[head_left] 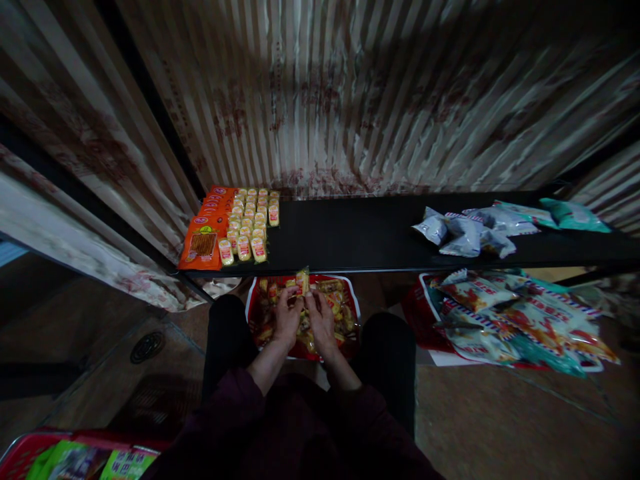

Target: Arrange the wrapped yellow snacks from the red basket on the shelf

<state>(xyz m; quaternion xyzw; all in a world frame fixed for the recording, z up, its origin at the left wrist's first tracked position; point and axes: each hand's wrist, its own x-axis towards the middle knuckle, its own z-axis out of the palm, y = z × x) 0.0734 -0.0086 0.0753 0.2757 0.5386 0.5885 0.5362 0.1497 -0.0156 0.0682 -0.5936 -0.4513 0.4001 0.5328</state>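
Between my knees stands a red basket with a white rim, filled with small yellow wrapped snack cakes. Above it, my left hand and my right hand come together on one wrapped snack cake, held upright between their fingertips. Several rows of the same kind of packaged cakes are lined up at the left end of the black shelf, just beyond my hands. Orange snack packets lie beside those rows, against the shelf's left end.
Silver-blue bags and green bags lie on the shelf's right part. A red basket heaped with snack bags stands on the floor at right. Another red basket is at lower left. A striped curtain hangs behind the shelf.
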